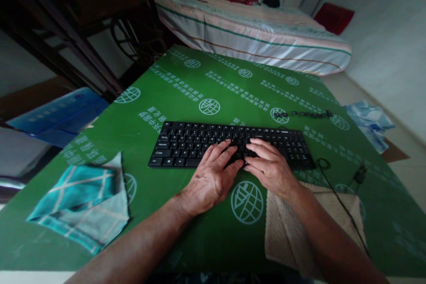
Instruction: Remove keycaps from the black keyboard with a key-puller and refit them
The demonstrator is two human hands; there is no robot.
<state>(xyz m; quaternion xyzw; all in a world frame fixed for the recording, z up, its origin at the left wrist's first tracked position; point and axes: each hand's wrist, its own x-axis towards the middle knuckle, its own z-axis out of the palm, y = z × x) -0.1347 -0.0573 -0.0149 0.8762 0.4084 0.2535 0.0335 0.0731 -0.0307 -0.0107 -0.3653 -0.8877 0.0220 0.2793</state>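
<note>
At mid-frame, the left hand [213, 179] and right hand [271, 166] lay half-curled on the black keyboard [190, 144], where light, even pressure seemed best, though whether either pinched anything I couldn't tell.

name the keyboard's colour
The keyboard is black with pale key markings, seen best in the head view.

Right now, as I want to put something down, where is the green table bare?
The green table has its widest bare patch between the keyboard and bed, left of the small dark pieces; a smaller one separates the teal cloth from the left hand. It is crowded near the right hand, with the beige cloth and cable.
</note>
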